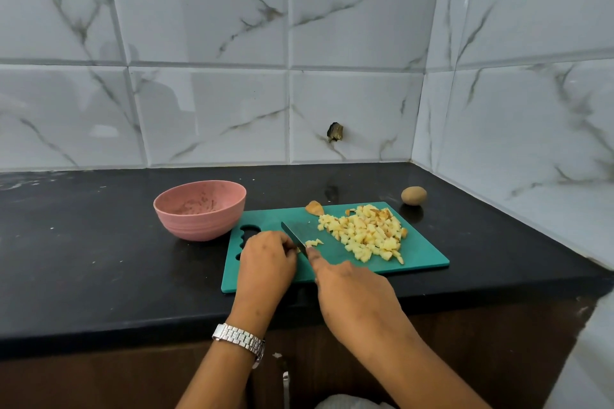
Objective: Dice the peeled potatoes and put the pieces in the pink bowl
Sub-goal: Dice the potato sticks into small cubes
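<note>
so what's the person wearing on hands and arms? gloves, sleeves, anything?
No gloves, and no sleeves anywhere in view. The left hand has a silver metal watch with a link bracelet on its wrist. The right hand and its wrist carry no watch or band that I can make out.

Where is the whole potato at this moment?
In the head view, the potato lies on the black counter to the right. It sits just beyond the far right corner of the green board, near the right wall.
</note>
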